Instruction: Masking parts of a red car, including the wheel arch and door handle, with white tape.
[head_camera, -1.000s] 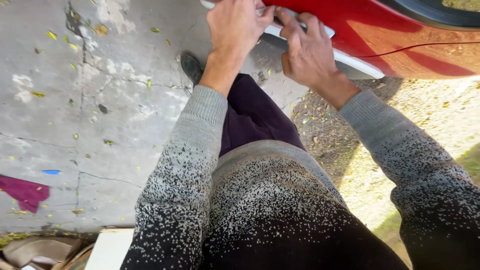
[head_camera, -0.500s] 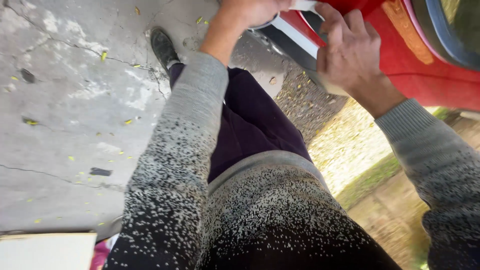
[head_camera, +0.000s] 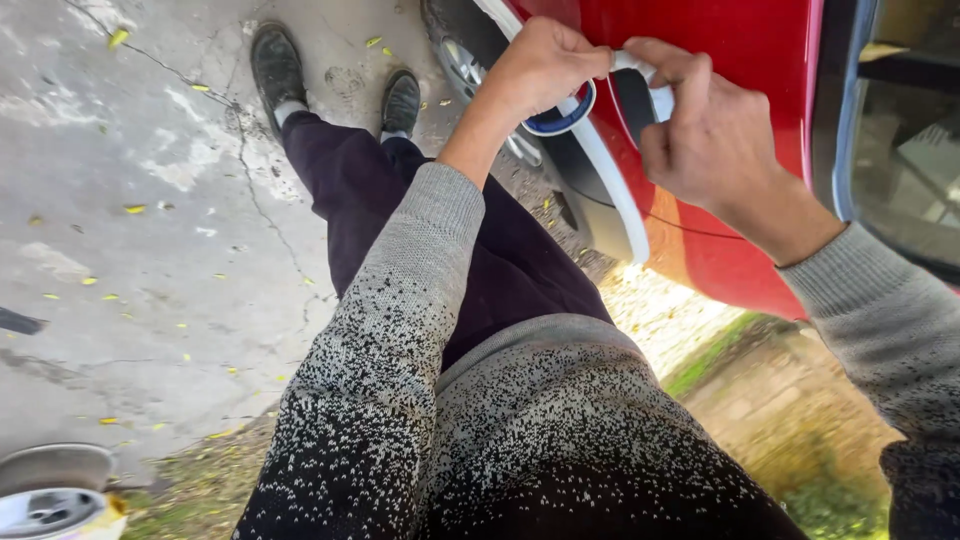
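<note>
While the person stands on cracked concrete (head_camera: 150, 250) scattered with small yellow leaves, both hands work at the side of a red car (head_camera: 740, 60). The left hand (head_camera: 545, 70) is clenched around the near end of a white strip (head_camera: 610, 190) that curves along the edge of the wheel arch, just above a blue-rimmed round piece (head_camera: 560, 118). The right hand (head_camera: 715, 140) pinches the upper end of the same strip between thumb and fingers, pressing against the red panel. Below the left hand, the wheel (head_camera: 470, 60) shows partly. Dark shoes (head_camera: 275, 65) rest on the concrete, and a round metal container (head_camera: 55, 490) sits at the lower left corner.
</note>
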